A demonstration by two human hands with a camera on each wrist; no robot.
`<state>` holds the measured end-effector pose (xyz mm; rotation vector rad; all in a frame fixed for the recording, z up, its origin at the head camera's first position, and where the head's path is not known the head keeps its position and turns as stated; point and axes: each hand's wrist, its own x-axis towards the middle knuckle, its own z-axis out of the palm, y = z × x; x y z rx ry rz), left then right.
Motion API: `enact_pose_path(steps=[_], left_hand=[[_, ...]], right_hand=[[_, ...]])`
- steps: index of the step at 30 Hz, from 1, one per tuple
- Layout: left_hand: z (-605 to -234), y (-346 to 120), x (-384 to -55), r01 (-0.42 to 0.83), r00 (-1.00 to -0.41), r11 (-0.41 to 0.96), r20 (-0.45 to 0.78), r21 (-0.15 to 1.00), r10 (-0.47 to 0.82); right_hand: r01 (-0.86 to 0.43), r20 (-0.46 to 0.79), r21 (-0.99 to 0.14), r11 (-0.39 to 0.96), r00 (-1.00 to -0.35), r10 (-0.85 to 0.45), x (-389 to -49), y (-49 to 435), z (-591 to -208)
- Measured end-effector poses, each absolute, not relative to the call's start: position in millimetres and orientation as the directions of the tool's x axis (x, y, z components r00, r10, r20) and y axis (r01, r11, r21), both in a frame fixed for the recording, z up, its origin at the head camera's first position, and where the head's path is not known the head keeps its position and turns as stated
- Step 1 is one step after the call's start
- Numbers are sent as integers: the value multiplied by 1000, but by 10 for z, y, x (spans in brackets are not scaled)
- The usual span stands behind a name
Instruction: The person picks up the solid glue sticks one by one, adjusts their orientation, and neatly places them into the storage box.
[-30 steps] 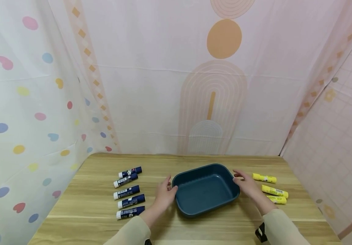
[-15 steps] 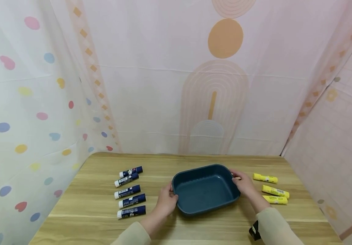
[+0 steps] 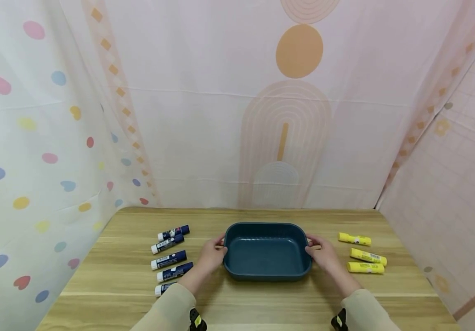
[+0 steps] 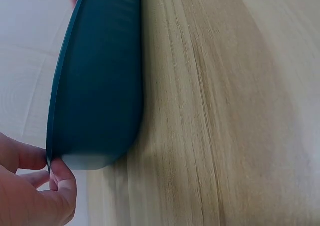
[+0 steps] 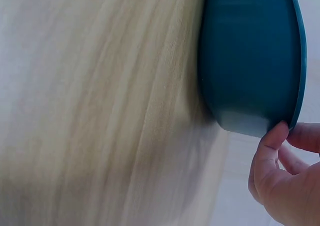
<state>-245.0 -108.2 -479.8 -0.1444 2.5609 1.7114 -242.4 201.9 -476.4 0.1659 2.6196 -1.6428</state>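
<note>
A dark teal rectangular tray (image 3: 267, 277) with rounded corners and raised walls stands on the wooden table, its long side parallel to the table's back edge. Nothing lies inside it. My left hand (image 3: 212, 255) pinches the left end of its rim between thumb and fingers; the left wrist view shows those fingers (image 4: 62, 181) at the rim. At the opposite end my right hand (image 3: 322, 253) pinches the rim the same way. In the right wrist view the tray's outer wall (image 5: 250, 60) rises beside the right hand's fingers (image 5: 272, 146).
Several dark blue glue sticks with white caps (image 3: 169, 260) lie in a column at the left, the nearest partly behind the left sleeve (image 3: 171, 305). Three yellow glue sticks (image 3: 368, 256) lie at the right. Patterned curtains (image 3: 204, 138) hang behind the table (image 3: 262, 308).
Both hands have closed onto the tray's rim. The tray has turned from a slant to straight and shifted slightly left. The glue sticks stay in place.
</note>
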Motion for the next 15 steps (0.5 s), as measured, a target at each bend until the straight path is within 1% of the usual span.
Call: enact_pose_path(steps=[3, 6, 12, 15], left_hand=[[-4799, -1085, -2438, -115, -993, 392, -102, 913, -53], [-4803, -1085, -2431, -118, -993, 397, -103, 910, -60], [-4785, -1077, -2422, -120, -993, 373, -102, 920, -67], [-4785, -1077, -2419, -123, -992, 366, -106, 922, -68]], right_hand=[[134, -115, -907, 399, -991, 71, -2448, 2010, -4769], [130, -113, -909, 395, -991, 67, -2462, 1998, -4764], [119, -99, -900, 418, -993, 69, -2468, 1991, -4769], [86, -69, -890, 447, -996, 53, -2468, 1997, -4770]])
